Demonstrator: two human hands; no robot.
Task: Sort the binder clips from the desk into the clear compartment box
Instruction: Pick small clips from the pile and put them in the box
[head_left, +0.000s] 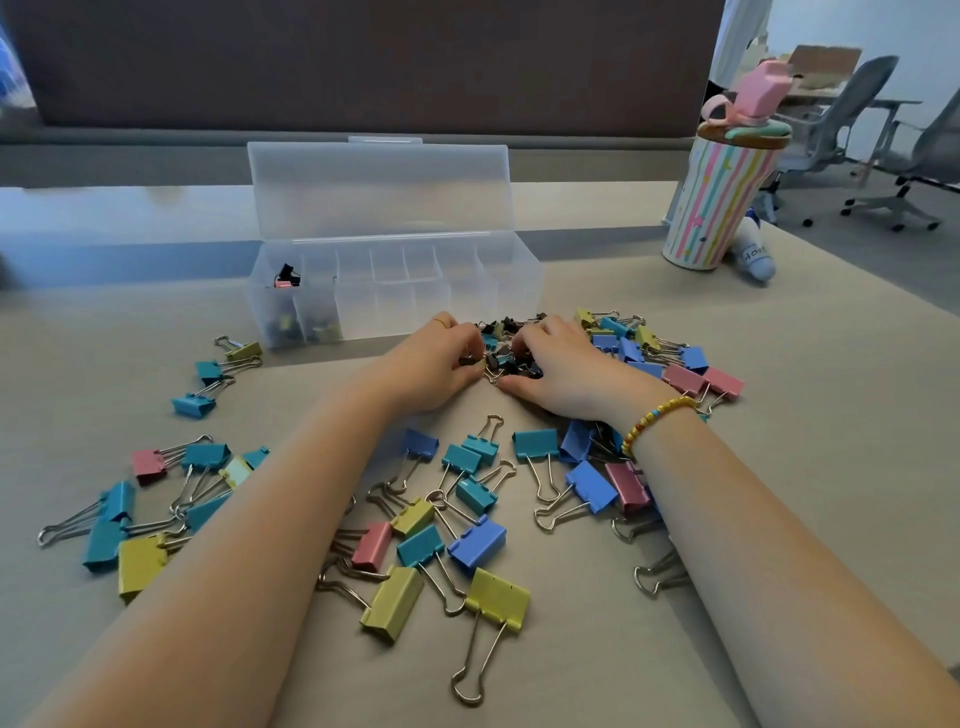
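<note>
Head view, nearest first?
— Big coloured clips (475, 540) scattered on the desk (779, 415), too overlapped to count. Left hand (434, 364) pinches a small black clip (470, 361); right hand (563, 371), fingers curled, digs into the small-clip pile (511, 353).
— And beyond?
— One open box (395, 291), few clips in its left compartments; one striped cup (719, 202).
</note>
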